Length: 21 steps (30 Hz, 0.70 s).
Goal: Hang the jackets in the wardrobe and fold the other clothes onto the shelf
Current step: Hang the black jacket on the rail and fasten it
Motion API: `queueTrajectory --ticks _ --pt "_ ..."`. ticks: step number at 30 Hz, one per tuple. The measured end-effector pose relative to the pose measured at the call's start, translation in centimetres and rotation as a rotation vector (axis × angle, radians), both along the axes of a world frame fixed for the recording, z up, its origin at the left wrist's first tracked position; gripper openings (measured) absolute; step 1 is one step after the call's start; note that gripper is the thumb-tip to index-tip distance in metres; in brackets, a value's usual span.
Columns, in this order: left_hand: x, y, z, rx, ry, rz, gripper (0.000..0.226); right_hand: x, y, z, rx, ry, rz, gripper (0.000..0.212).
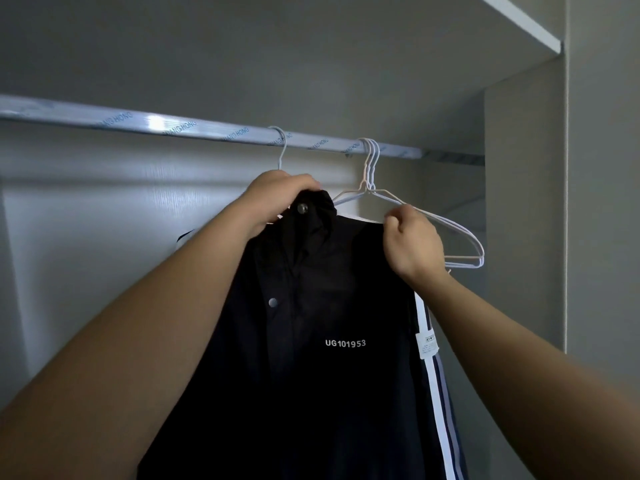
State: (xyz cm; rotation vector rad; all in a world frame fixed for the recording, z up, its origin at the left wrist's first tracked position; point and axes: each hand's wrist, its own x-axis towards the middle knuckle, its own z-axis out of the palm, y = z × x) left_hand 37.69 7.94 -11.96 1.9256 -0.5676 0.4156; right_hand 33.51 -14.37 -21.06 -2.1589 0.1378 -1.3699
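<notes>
Jacket-hanging is underway: my left grip (277, 197) is curling round the collar of the black jacket (311, 341), and my right grip (412, 240) is pinching its shoulder. The jacket is hanging from the rail (138, 123) by its hanger (283, 152), long axis vertical, collar up, front facing me. Next, I judge, comes releasing gently.

Both bare forearms reach up and forward, converging; the left hand (277, 199) curls over the top of the jacket (311, 341) collar and grips it; the right hand (412, 240), its back toward the camera, pinches the jacket shoulder with curled fingers.
</notes>
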Motion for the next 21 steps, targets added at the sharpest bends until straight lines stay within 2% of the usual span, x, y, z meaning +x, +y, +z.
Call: queueTrajectory --ticks 2,4,5,6,8,10,12,13,15,17,19,21 --pt "0.7 1.7 0.2 -0.109 -0.096 0.073 0.034 0.6 1.6 2.1 -0.08 0.021 -0.02 0.033" --pt "2.0 3.7 0.1 -0.218 -0.24 0.357 0.028 1.5 3.2 4.2 -0.147 0.171 -0.049 0.05" --pt "2.6 4.7 -0.1 -0.19 -0.271 0.52 0.027 2.0 3.9 5.2 -0.165 0.269 -0.037 0.06" --pt "3.2 5.4 -0.4 -0.127 -0.269 0.642 0.026 2.5 4.6 6.1 -0.156 0.36 0.002 0.068" --pt "4.7 6.3 -0.8 0.012 -0.172 0.702 0.025 3.3 5.9 7.7 -0.104 0.476 0.104 0.078" --pt "5.7 6.6 -0.9 0.119 -0.026 0.635 0.048 4.0 6.8 8.9 -0.036 0.523 0.211 0.081" --pt "6.1 6.7 -0.6 0.21 0.049 0.585 0.07 4.8 7.2 9.7 0.085 0.585 0.313 0.078" --pt "6.2 6.7 -0.2 0.238 0.052 0.574 0.068 5.1 7.2 10.0 0.125 0.627 0.348 0.071" --pt "6.2 6.8 1.0 0.209 0.077 0.488 0.045 5.4 6.8 10.5 0.142 0.713 0.406 0.043" --pt "6.1 6.7 2.2 0.203 0.154 0.401 0.023 5.9 6.3 10.7 0.14 0.759 0.41 0.026" --pt "6.2 6.8 3.4 0.304 0.28 0.399 0.022 6.4 5.9 11.0 0.174 0.752 0.44 0.018" --pt "6.7 6.9 4.1 0.379 0.459 0.402 0.035 6.9 5.8 11.5 0.233 0.746 0.48 0.013"
